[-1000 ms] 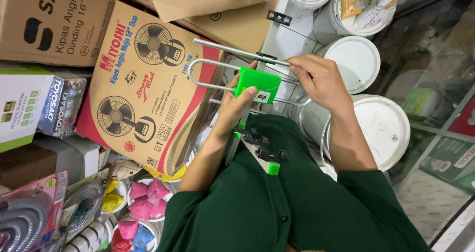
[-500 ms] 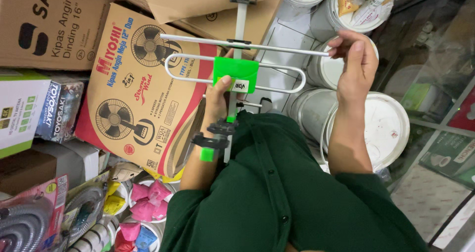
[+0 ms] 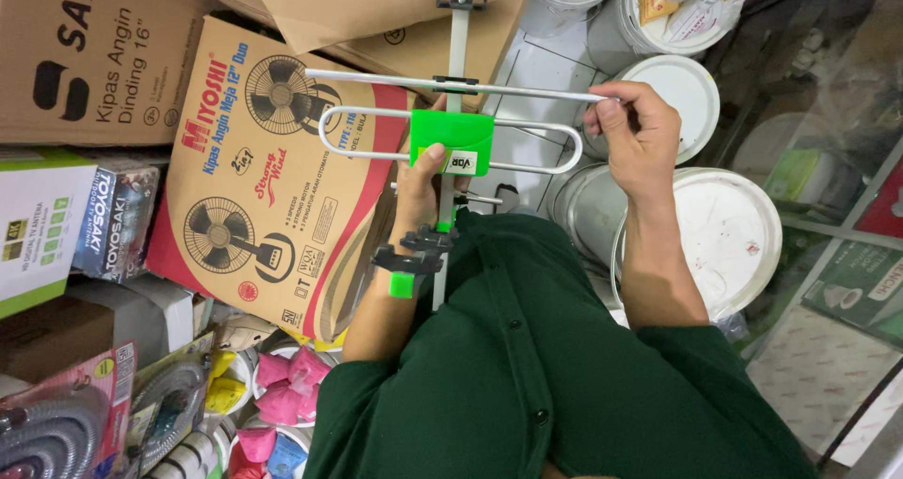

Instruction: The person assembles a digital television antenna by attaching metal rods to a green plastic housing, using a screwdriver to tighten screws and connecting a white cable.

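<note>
The antenna (image 3: 451, 140) is rising upright now; left hand (image 3: 419, 192) clamping its green housing (image 3: 450, 142), right hand (image 3: 635, 135) pinching the straight rod's (image 3: 451, 86) tip.

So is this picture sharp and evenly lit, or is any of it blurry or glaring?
Head view: soft, even light, no harsh shadows; the green antenna block and right hand are sharp; white bucket lids look bright, nearly washed out; edges bend slightly, wide-angle style.

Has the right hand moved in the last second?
Yes. The right hand has gone outward along the straight rod to its tip, and now lies nearer the white bucket lid.
</note>
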